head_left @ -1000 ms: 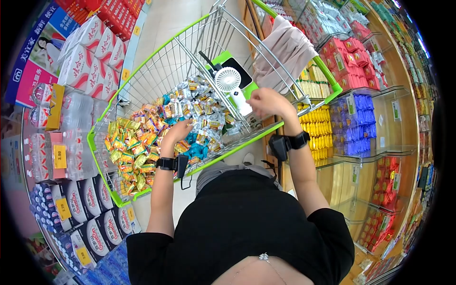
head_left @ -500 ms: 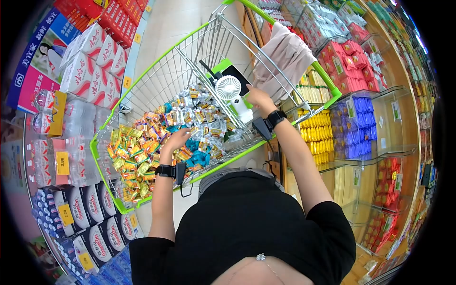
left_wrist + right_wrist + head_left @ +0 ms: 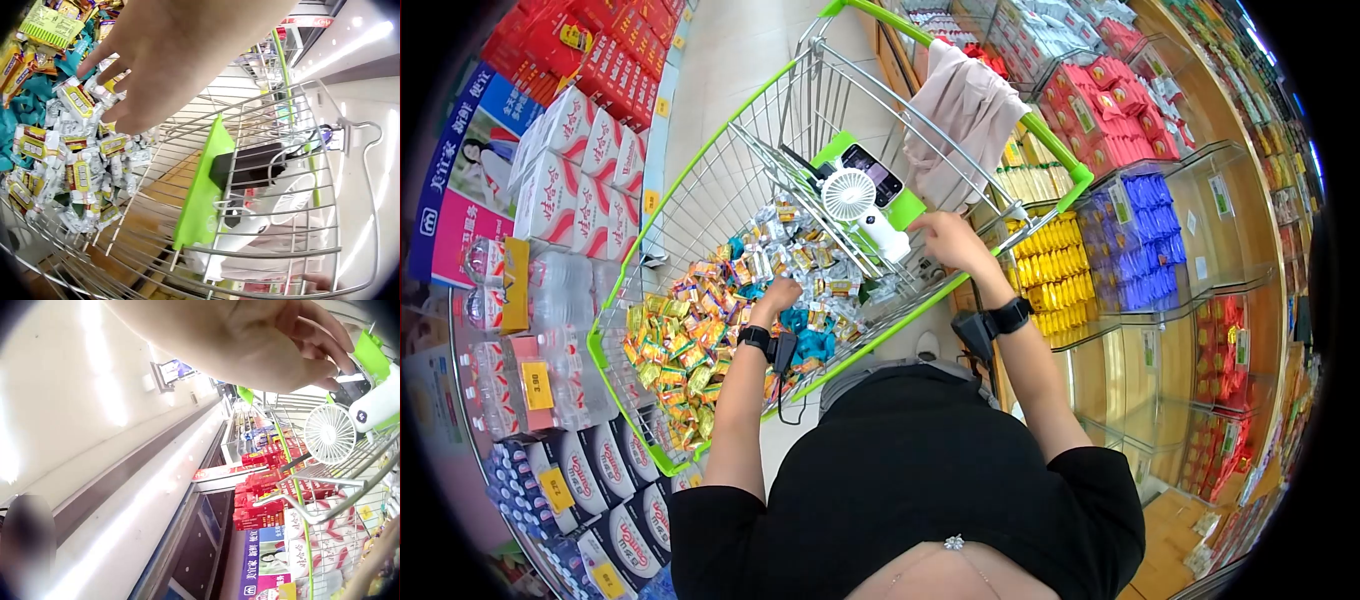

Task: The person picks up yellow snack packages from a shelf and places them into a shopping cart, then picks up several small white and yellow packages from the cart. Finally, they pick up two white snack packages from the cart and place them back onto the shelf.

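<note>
My left hand is over the wrapped candies in the shopping cart, its loosely bent fingers right at the white-and-yellow pieces in the left wrist view. No candy shows in its grasp. On the other side, my right hand hovers beside a phone with a lit screen, lying on a green panel in the cart's child-seat part. Its index finger extends toward the panel, the other fingers loosely bent, holding nothing. A white handheld fan stands between phone and candies.
A pale pink cloth hangs over the cart's handle side. Shelves with yellow packets and blue packets line the right. Boxed drinks and water bottles are stacked close on the left.
My right hand reached to the phone, then drew back toward me. The dark phone screen is now lit. The cart has shifted slightly left in the head view; my left hand stays over the candies.
</note>
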The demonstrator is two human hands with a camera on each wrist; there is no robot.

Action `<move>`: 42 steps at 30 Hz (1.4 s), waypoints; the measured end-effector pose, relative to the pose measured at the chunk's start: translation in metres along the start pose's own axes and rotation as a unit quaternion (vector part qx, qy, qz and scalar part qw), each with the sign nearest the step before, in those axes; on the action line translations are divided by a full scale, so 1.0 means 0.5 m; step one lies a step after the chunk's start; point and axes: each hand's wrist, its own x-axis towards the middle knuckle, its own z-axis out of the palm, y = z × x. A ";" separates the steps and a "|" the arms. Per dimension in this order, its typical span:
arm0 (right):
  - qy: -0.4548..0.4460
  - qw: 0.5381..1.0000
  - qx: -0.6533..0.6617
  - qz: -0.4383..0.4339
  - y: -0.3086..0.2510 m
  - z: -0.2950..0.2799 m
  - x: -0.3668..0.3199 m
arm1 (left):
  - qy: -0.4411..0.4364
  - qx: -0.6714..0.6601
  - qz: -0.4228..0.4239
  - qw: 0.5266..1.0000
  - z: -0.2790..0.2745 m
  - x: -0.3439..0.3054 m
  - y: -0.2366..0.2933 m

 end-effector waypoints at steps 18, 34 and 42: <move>-0.375 0.886 0.191 -0.193 -0.084 0.065 -0.106 | 0.245 0.286 0.117 0.919 0.144 0.008 -0.104; -0.337 0.897 0.250 -0.138 -0.054 0.125 -0.115 | -0.155 0.230 -0.018 0.961 0.145 0.055 -0.124; -0.311 0.914 0.233 -0.118 -0.057 0.133 -0.122 | -0.049 0.298 0.152 0.941 0.163 0.077 -0.164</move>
